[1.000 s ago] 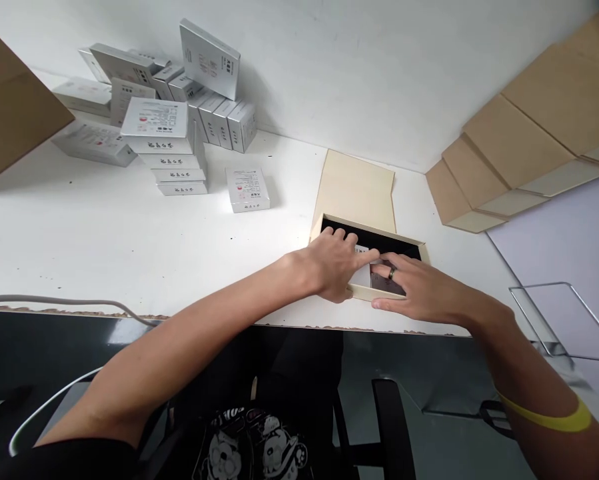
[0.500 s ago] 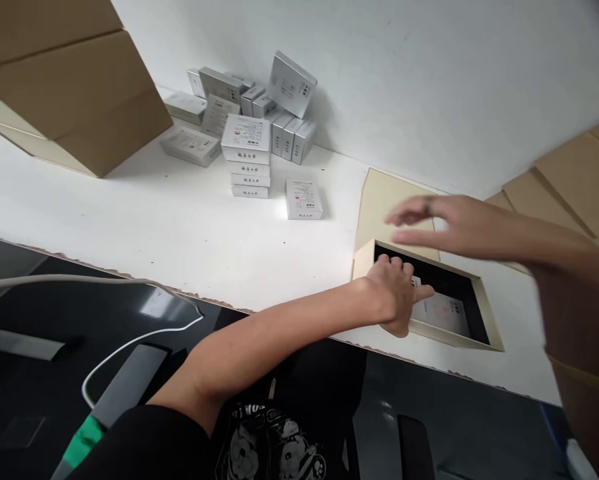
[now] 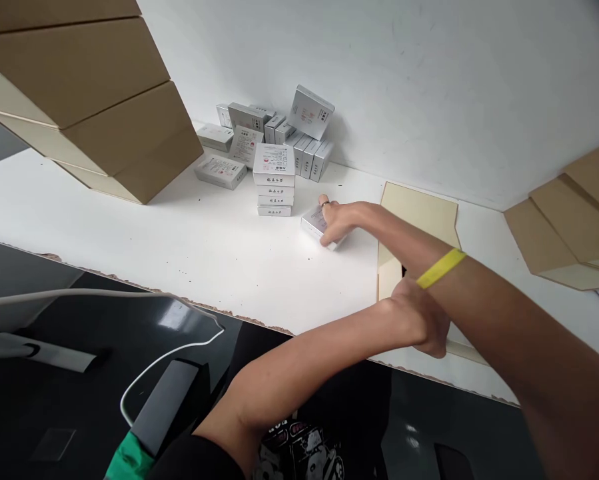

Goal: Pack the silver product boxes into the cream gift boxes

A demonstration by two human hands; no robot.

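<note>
My right hand (image 3: 335, 221) reaches across the white table (image 3: 179, 240) and closes on a small white box (image 3: 315, 223) lying alone beside a stack of the same boxes (image 3: 274, 180). My right forearm, with a yellow band at the wrist, crosses over the open beige box (image 3: 388, 277) and hides most of it. My left hand (image 3: 422, 319) rests at the near left corner of that beige box; its fingers are hidden behind my right arm. The beige box's lid (image 3: 419, 213) lies flat behind it.
A pile of small white boxes (image 3: 279, 130) leans against the wall at the back. Stacked brown cartons (image 3: 89, 100) overhang the table at the left, and more flat brown cartons (image 3: 569, 220) lie at the right. The table's chipped front edge runs below my arms.
My right hand left the beige box, swung up and left, and now grips the lone small white box. My left hand stays at the beige box. The view shifted left.
</note>
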